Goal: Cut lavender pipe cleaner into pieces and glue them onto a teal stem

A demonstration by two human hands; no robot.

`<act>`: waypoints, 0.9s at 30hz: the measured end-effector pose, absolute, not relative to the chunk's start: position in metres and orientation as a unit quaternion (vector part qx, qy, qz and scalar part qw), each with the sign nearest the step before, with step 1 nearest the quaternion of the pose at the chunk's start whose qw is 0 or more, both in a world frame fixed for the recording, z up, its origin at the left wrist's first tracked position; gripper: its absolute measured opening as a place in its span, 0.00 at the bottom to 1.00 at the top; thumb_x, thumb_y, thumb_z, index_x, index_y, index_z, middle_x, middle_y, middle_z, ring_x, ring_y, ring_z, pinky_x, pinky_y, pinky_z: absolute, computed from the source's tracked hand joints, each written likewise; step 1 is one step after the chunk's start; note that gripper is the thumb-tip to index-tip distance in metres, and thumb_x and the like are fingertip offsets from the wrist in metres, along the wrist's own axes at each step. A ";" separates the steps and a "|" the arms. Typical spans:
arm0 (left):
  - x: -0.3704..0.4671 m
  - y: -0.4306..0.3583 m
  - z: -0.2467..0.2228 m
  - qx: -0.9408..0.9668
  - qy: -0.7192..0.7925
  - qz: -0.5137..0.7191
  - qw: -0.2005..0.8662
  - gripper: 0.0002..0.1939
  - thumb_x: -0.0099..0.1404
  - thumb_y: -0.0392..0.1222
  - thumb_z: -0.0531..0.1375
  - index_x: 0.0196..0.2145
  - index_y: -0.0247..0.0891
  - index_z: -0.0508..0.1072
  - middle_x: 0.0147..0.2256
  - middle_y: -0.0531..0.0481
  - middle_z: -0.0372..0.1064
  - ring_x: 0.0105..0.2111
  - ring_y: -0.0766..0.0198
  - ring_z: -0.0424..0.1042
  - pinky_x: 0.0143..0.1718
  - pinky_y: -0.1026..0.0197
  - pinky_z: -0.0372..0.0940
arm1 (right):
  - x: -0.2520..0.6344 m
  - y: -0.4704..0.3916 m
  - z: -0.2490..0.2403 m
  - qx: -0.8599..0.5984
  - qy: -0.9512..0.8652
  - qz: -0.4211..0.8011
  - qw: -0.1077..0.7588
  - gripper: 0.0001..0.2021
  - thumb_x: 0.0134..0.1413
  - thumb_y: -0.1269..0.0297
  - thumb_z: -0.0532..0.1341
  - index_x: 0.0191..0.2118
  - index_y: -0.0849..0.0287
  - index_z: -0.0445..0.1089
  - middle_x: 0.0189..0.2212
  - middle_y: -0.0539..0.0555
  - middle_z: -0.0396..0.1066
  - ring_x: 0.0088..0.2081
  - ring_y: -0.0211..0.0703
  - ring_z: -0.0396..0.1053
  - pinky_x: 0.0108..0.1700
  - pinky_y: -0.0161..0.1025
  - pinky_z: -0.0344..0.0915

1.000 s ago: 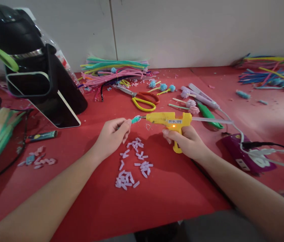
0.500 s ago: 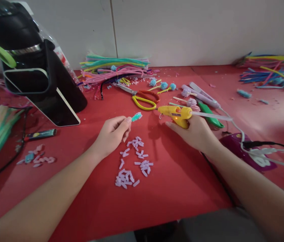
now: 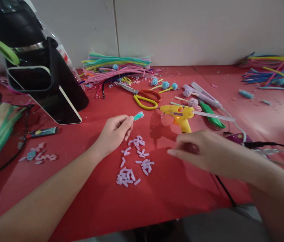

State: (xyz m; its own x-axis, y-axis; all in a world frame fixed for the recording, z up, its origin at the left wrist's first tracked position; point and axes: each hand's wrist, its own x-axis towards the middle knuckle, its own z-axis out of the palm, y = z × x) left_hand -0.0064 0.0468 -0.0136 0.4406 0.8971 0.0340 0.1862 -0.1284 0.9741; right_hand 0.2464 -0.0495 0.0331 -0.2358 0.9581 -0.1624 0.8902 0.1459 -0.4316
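Observation:
My left hand (image 3: pixel 115 132) pinches a short teal fuzzy pipe cleaner piece (image 3: pixel 138 116), its whitish tip pointing right. Just right of it, a yellow glue gun (image 3: pixel 179 116) rests on the red table, a clear glue stick coming out of its back and a small light glowing on its side. My right hand (image 3: pixel 197 148), slightly blurred, hovers in front of the gun's handle, apart from it. Its thumb and fingers are spread with nothing between them. Below my hands lie small lilac cut pieces (image 3: pixel 125 176) in loose clusters on the red table (image 3: pixel 172 195).
Scissors (image 3: pixel 145 101) lie behind the glue gun, near blue pompom-like flowers (image 3: pixel 165 85) on stems. Pipe cleaner bundles (image 3: pixel 116 64) line the wall. A black bottle (image 3: pixel 74 90) with a phone (image 3: pixel 67 107) stands left. A lilac hair-straightener-like tool (image 3: pixel 206 95) and green object (image 3: pixel 211 115) lie right.
My right hand has let go of the glue gun and drawn back toward me. The gun stays on the table. My left hand keeps its pinch on the teal piece.

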 end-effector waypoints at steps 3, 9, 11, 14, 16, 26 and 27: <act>-0.007 0.047 -0.014 0.669 0.402 0.346 0.520 0.20 0.73 0.47 0.54 0.24 0.37 0.64 0.19 0.56 0.59 0.18 0.73 0.60 0.20 0.67 0.54 | 0.209 -0.043 0.023 -0.549 -0.767 0.280 0.180 0.06 0.63 0.63 0.60 0.35 0.55 0.73 0.32 0.49 0.75 0.31 0.37 0.69 0.34 0.35 0.60; -0.006 0.047 -0.014 0.669 0.404 0.347 0.519 0.20 0.73 0.47 0.54 0.24 0.37 0.64 0.19 0.56 0.59 0.18 0.74 0.60 0.19 0.67 0.54 | 0.170 -0.024 0.001 -0.555 -0.783 0.236 0.153 0.07 0.62 0.65 0.61 0.32 0.58 0.70 0.33 0.51 0.74 0.33 0.38 0.67 0.32 0.36 0.53; -0.006 0.047 -0.014 0.672 0.405 0.344 0.516 0.20 0.73 0.47 0.54 0.24 0.37 0.64 0.19 0.56 0.60 0.18 0.73 0.60 0.19 0.67 0.53 | 0.167 -0.022 -0.001 -0.577 -0.773 0.224 0.140 0.07 0.61 0.64 0.62 0.32 0.58 0.68 0.31 0.51 0.73 0.31 0.38 0.64 0.31 0.36 0.51; -0.006 0.047 -0.014 0.675 0.403 0.345 0.513 0.20 0.73 0.48 0.54 0.24 0.37 0.64 0.18 0.56 0.60 0.18 0.73 0.60 0.19 0.67 0.53 | 0.166 -0.022 -0.002 -0.584 -0.770 0.223 0.131 0.06 0.60 0.67 0.61 0.31 0.58 0.67 0.30 0.50 0.72 0.30 0.37 0.63 0.30 0.36 0.49; -0.006 0.046 -0.014 0.675 0.404 0.345 0.512 0.20 0.73 0.48 0.54 0.24 0.37 0.64 0.18 0.56 0.60 0.18 0.73 0.59 0.19 0.67 0.53 | 0.166 -0.023 -0.002 -0.576 -0.775 0.226 0.127 0.05 0.60 0.69 0.59 0.31 0.58 0.66 0.31 0.51 0.71 0.30 0.37 0.62 0.30 0.37 0.50; -0.006 0.046 -0.013 0.674 0.412 0.340 0.510 0.20 0.73 0.49 0.54 0.24 0.38 0.65 0.19 0.56 0.60 0.18 0.72 0.59 0.19 0.67 0.53 | 0.184 -0.023 0.011 -0.544 -0.751 0.323 0.188 0.04 0.52 0.73 0.59 0.31 0.57 0.65 0.31 0.51 0.73 0.32 0.39 0.68 0.36 0.37 0.62; -0.006 0.046 -0.012 0.674 0.412 0.339 0.510 0.20 0.73 0.48 0.54 0.24 0.38 0.65 0.19 0.56 0.60 0.18 0.72 0.59 0.19 0.67 0.53 | 0.187 -0.023 0.010 -0.545 -0.732 0.350 0.213 0.04 0.51 0.73 0.60 0.31 0.57 0.66 0.31 0.50 0.73 0.33 0.39 0.69 0.36 0.37 0.63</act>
